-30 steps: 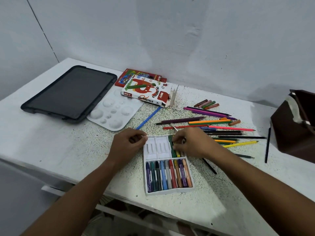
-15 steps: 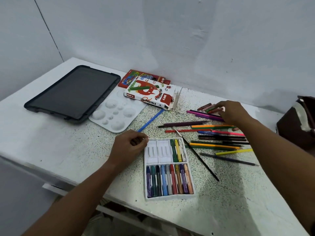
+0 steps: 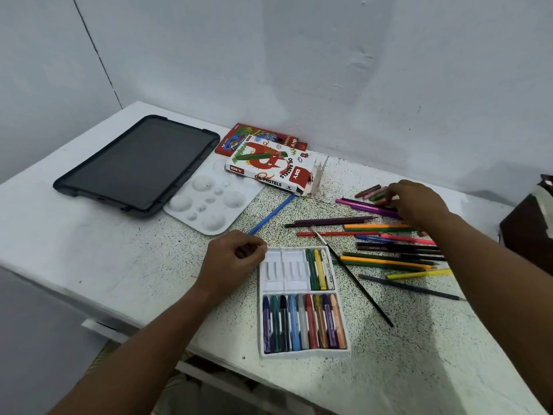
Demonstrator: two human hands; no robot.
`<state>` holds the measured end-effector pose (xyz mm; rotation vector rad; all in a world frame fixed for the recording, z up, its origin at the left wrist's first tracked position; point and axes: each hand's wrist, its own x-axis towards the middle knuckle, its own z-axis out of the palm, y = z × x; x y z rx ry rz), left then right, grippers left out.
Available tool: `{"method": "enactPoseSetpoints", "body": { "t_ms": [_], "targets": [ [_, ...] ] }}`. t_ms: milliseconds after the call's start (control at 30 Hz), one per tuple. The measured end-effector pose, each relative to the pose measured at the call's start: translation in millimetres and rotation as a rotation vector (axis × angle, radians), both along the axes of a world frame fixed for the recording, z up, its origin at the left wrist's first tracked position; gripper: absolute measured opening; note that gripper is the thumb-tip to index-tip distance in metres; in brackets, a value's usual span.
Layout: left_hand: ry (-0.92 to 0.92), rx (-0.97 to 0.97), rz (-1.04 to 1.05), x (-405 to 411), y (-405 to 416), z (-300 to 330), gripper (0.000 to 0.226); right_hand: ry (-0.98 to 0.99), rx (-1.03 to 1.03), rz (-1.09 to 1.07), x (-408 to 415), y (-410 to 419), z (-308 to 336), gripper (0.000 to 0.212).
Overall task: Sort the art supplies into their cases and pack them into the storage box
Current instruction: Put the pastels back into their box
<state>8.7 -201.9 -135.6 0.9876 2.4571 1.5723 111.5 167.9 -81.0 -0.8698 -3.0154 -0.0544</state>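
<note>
A white pastel tray [image 3: 281, 274] lies on the table with a full lower row of oil pastels [image 3: 303, 323] and three pastels [image 3: 320, 269] in its upper row. My left hand [image 3: 232, 260] rests with curled fingers against the tray's top left corner. My right hand [image 3: 417, 202] reaches over a few loose pastels [image 3: 371, 191] at the back, its fingertips on them; whether it grips one is hidden. Coloured pencils [image 3: 386, 250] lie scattered between the tray and that hand. The oil pastels box [image 3: 272, 167] lies open-ended behind.
A black tablet [image 3: 137, 166] and a white paint palette [image 3: 209, 199] lie at the left. A red pencil box [image 3: 236, 139] sits under the pastels box. A blue pencil [image 3: 272, 214] and a thin black brush [image 3: 359, 283] lie nearby. A brown storage box [image 3: 529, 226] stands at right.
My right hand left the tray's upper row and moved to the loose pastels at the back right. Three pastels now show in the upper row. The left hand stayed by the tray.
</note>
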Motion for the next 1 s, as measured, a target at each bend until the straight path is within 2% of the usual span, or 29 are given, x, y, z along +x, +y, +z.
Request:
{"method": "enactPoseSetpoints", "body": {
  "t_ms": [100, 267, 400, 433, 500, 567, 667, 800, 867, 1000],
  "targets": [
    [0.0, 0.003, 0.002, 0, 0, 1, 0.009, -0.043, 0.016, 0.01, 0, 1, -1, 0.024],
    [0.012, 0.007, 0.001, 1, 0, 1, 0.008, -0.004, 0.01, 0.084, 10, 4, -5, 0.043],
    [-0.008, 0.01, -0.002, 0, 0, 0, 0.008, 0.149, 0.091, 0.128, 10, -2, -2, 0.029],
    [-0.008, 0.009, -0.004, 0, -1, 0, 0.008, 0.227, 0.039, 0.142, 8, -11, 2, 0.027],
    [-0.002, 0.006, -0.005, 0, -1, -1, 0.009, 0.374, -0.202, 0.134, 3, -46, 15, 0.023],
    [-0.006, 0.004, 0.0, 0, -1, -1, 0.009, 0.42, -0.441, 0.144, 1, -88, 27, 0.02],
    [0.005, -0.004, -0.011, 0, -1, 0, 0.018, 0.36, -0.737, 0.134, 4, -140, 35, 0.023],
    [0.004, -0.017, -0.016, 0, -1, 0, 0.011, 0.176, -0.903, 0.113, 5, -181, 38, 0.034],
    [0.001, -0.026, -0.011, 0, -1, 1, 0.01, 0.103, -0.887, 0.108, 5, -192, 36, 0.036],
    [-0.008, -0.021, -0.014, 2, -2, 3, 0.011, 0.007, -0.676, 0.139, 2, -204, 31, 0.038]
  ]
}}
